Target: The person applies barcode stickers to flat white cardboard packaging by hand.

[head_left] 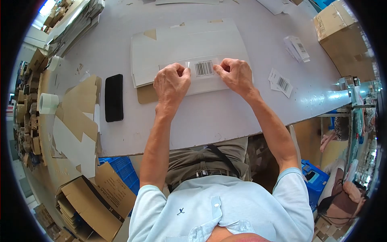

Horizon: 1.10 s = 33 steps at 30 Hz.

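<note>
Clear film [192, 70] is spanning the gap between both hands in the head view, and from my distant seat I am making out a barcode label [204, 68] lying against it. The pair is sitting over the near part of the white cardboard [185, 46]; whether it is touching the board, I am not able to tell. The left hand [172, 82] is pinching the film's left end, thumb and forefinger together; the right hand [237, 76] is pinching the right end likewise.

I am judging the film to be very light, limp and slick, probably tacky on one face, so it is asking for a fingertip pinch at its outermost ends, clear of the printed bars. Even tension is likely keeping it flat; slack would be inviting creases or self-sticking. The cardboard is looking light yet stiff, best taken by its outer edges. Spare labels [281, 83] are lying beyond the right hand, while a black phone [114, 98] is resting left of the board.
</note>
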Tool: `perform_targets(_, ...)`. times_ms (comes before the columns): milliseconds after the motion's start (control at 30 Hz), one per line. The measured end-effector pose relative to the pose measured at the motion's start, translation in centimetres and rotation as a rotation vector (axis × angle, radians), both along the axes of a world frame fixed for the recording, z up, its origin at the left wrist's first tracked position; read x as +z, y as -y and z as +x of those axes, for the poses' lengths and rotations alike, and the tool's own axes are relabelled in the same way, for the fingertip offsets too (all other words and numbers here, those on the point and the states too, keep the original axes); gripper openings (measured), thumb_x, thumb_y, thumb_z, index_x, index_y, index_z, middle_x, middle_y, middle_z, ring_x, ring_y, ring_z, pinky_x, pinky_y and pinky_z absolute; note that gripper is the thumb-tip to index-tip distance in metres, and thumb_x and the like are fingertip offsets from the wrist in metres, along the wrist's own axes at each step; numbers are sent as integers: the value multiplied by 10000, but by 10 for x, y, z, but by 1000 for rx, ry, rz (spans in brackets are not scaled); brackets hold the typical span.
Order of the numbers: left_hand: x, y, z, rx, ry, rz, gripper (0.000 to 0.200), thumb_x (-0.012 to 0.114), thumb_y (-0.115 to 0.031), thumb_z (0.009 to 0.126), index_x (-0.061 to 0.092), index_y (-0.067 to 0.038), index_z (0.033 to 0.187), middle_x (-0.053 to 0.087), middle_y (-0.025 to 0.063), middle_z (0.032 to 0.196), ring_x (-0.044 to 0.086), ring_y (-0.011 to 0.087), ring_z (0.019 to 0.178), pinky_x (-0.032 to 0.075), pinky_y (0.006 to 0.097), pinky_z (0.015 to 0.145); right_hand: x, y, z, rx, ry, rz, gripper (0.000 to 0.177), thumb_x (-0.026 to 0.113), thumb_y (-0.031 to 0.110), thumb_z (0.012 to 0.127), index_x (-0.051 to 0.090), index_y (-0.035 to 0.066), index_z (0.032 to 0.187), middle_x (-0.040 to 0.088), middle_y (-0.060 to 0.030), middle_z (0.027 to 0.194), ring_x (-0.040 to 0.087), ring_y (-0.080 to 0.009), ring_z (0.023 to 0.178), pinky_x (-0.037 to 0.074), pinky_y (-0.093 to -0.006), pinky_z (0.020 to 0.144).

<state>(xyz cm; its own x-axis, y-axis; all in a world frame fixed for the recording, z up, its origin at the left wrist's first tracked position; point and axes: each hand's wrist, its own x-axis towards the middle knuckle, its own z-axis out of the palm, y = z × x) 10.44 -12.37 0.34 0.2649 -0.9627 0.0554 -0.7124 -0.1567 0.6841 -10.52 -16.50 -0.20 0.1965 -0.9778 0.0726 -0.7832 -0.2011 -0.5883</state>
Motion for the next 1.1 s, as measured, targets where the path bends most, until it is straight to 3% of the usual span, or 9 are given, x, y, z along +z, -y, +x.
perform_targets(400,-6,0,-4,-33,115,-123,172,677,-165,869,688,-47,746,702,78,768,685,256,691,539,420,656,0,2,5,-27,-74,-32,337,699,327,920,700,84,686,637,-44,553,616,-176,514,497,-354,532)
perform_targets(800,7,-2,8,-73,276,-1,177,707,-207,876,666,-68,774,705,62,855,674,242,739,535,419,690,14,9,-7,2,-298,26,340,720,386,919,721,75,782,661,-54,587,653,-205,541,541,-353,575)
perform_targets(900,0,-8,16,-108,379,-131,189,716,-234,893,682,-60,826,710,61,912,678,254,839,527,416,773,12,4,-17,8,-261,-27,372,724,437,913,718,71,847,703,-55,682,696,-212,661,570,-358,639)
perform_targets(933,0,-8,17,-108,379,-136,189,716,-234,893,682,-60,826,710,61,912,678,254,839,527,416,773,5,2,-19,42,-134,-220,375,696,442,938,716,67,951,722,-92,857,699,-235,835,562,-377,759)
perform_targets(967,-2,-10,18,-229,406,-307,216,706,-270,916,695,-58,951,711,80,1030,661,271,986,507,417,876,-2,1,-21,78,-8,-408,397,668,446,963,713,63,1055,740,-129,1032,702,-258,1008,555,-396,879)
perform_targets(1000,-3,-12,19,-350,430,-475,287,696,-307,939,709,-55,1077,712,100,1148,644,287,1134,488,418,980,-6,-1,-20,80,-9,-406,397,668,446,963,713,63,1055,740,-129,1032,702,-258,1008,555,-396,879)
perform_targets(1033,-6,-13,18,-350,428,-469,287,696,-307,939,709,-55,1077,712,100,1148,644,287,1134,488,418,980,-11,-3,-19,177,-166,-470,456,635,492,970,692,80,1156,671,-125,1220,598,-256,1196,497,-419,1003)
perform_targets(1067,-9,-13,18,-451,464,-448,382,681,-343,953,662,-65,1214,656,107,1282,551,284,1275,418,429,1083,-15,-6,-19,273,-322,-532,526,601,537,977,671,97,1258,602,-121,1407,495,-254,1385,440,-442,1128)
perform_targets(1100,-11,-12,18,-553,501,-430,494,666,-380,966,615,-74,1351,601,114,1417,457,281,1416,347,440,1186,-15,-7,-21,270,-322,-530,526,601,537,977,671,97,1258,602,-121,1407,495,-254,1385,440,-442,1128)
